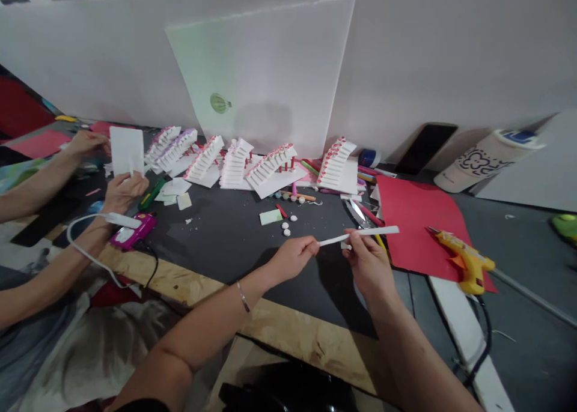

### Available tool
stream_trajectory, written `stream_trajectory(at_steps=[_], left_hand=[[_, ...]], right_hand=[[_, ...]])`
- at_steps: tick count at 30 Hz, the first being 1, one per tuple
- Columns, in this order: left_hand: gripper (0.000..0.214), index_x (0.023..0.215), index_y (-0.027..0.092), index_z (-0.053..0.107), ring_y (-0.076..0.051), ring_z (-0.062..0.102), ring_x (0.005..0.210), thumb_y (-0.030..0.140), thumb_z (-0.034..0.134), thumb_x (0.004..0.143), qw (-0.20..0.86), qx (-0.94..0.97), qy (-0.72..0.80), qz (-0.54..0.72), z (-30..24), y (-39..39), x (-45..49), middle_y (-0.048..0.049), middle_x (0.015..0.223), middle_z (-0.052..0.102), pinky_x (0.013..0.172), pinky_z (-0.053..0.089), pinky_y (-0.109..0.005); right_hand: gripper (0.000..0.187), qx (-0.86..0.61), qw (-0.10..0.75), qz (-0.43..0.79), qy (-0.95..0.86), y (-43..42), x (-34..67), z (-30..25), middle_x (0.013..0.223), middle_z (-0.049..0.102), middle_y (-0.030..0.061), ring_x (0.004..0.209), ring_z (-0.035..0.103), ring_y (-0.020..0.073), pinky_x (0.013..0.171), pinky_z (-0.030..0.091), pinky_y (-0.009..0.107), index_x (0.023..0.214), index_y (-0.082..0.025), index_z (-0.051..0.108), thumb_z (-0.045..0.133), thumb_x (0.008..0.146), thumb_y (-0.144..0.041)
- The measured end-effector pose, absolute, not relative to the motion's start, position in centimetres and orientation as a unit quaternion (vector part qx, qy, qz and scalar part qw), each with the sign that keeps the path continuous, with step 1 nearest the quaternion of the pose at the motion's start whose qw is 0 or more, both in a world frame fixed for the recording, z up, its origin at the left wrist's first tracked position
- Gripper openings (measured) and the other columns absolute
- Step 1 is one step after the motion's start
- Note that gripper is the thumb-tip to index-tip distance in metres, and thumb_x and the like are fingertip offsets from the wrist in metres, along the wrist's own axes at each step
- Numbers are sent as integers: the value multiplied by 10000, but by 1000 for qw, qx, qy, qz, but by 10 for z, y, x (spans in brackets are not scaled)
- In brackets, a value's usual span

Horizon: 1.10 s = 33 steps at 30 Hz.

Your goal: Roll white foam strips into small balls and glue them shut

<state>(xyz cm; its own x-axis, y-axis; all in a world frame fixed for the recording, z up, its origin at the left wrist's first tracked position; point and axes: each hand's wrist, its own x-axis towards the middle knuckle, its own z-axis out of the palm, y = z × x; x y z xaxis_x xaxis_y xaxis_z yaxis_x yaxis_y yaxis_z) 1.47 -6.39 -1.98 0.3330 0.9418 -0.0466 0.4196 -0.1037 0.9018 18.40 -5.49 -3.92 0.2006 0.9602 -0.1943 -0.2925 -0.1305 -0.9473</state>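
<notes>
A narrow white strip [378,230], paper-like, stretches between my two hands above the dark tabletop. My left hand [295,257] is closed on its left end. My right hand [367,259] pinches the strip near its middle, and the free end sticks out to the right. A small white piece [345,245] shows by the right fingertips; whether it is held cannot be made out. Scissors [358,212] lie just beyond my right hand. Several small white discs [286,232] and a pale green card [271,217] rest beyond my left hand.
Several small white staircase models [270,166] line the back wall. A yellow glue gun [469,262] lies on red paper [419,220], with a cup [487,160] and phone [426,148] behind. On the left, a co-worker's hands [124,190] hold a white card [127,151] near a purple power socket [133,232].
</notes>
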Motion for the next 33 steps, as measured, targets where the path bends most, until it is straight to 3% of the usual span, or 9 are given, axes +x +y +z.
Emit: stream_trajectory(at_steps=[4,8,10,13,15,19,23,26,33], left_hand=[[401,618,184,473,-134,438,603,366,365,958,286,655,612,339,-14,-55,-6,26,587,448,616,342,-264],[307,727,194,651,-194,565,940,352,492,937,123,671,604,412,-10,-53,-14,-48,920,674,894,382,-349],[229,867,216,692,-161,596,806,347,519,937,146,688,573,422,-11,-57,-10,-13,799,697,944,375,-360],[338,740,202,690,-123,556,595,390,502,949,205,703,550,402,-11,-63,-3,30,576,643,946,377,-352],[378,711,195,693,-138,613,680,394,482,955,252,709,533,387,-10,-66,1,2,669,702,901,399,-327],[222,992,211,715,-173,673,868,354,564,913,346,713,504,344,-11,-68,8,-29,952,759,853,428,-300],[190,871,201,724,-147,668,743,323,583,900,387,707,503,312,-13,-69,13,0,778,751,856,425,-292],[246,751,181,706,-121,622,641,314,562,899,403,691,508,321,-14,-69,13,4,688,718,746,438,-253],[208,756,160,686,-112,582,614,272,555,873,451,653,499,349,-19,-69,13,-2,665,678,621,423,-214]], right_hand=[[400,-497,628,555,-224,-46,197,-34,653,554,-51,588,495,58,509,431,161,745,-216,716,858,525,-519],[386,-486,624,564,-235,-47,197,-32,688,566,-45,608,503,58,511,440,152,737,-222,707,856,539,-518],[381,-493,612,559,-265,-50,192,-34,692,560,-39,598,491,63,510,434,168,746,-219,708,826,581,-541],[367,-509,590,540,-317,-57,184,-40,682,538,-33,585,462,77,520,409,202,783,-210,716,773,656,-549],[352,-515,570,529,-361,-61,181,-44,676,532,-29,591,449,89,544,391,224,819,-203,722,737,708,-537],[344,-527,532,498,-438,-67,180,-49,653,527,-23,621,455,115,585,361,256,854,-197,729,673,775,-526],[329,-531,519,485,-462,-69,178,-48,682,553,-18,624,463,117,600,357,268,869,-203,733,664,787,-514],[339,-524,521,502,-450,-70,176,-46,663,546,-21,614,466,115,588,359,266,891,-199,735,662,788,-513],[370,-501,486,554,-454,-72,171,-44,727,612,-2,590,473,107,574,385,268,955,-198,742,705,741,-498]])
